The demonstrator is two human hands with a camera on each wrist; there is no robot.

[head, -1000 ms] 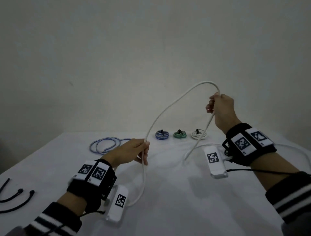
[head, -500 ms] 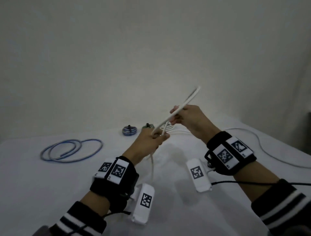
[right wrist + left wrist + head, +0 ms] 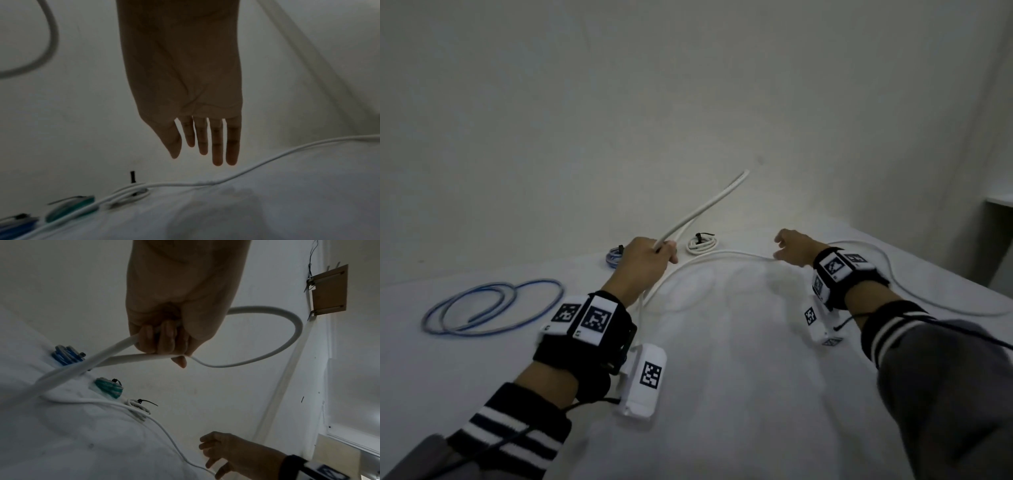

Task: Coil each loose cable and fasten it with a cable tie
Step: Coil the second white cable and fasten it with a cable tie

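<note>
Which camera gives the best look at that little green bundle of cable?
The left wrist view: the green coil sits sharp on the table, its black tie visible. The right wrist view shows it blurred at the lower left. In the head view, the left hand hides it.

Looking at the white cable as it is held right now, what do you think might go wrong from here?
The left hand alone holds the white cable loop in its grip; the loop may spring open. The right hand is open above the trailing length, which lies against the tied white coil and could drag it when pulled.
</note>
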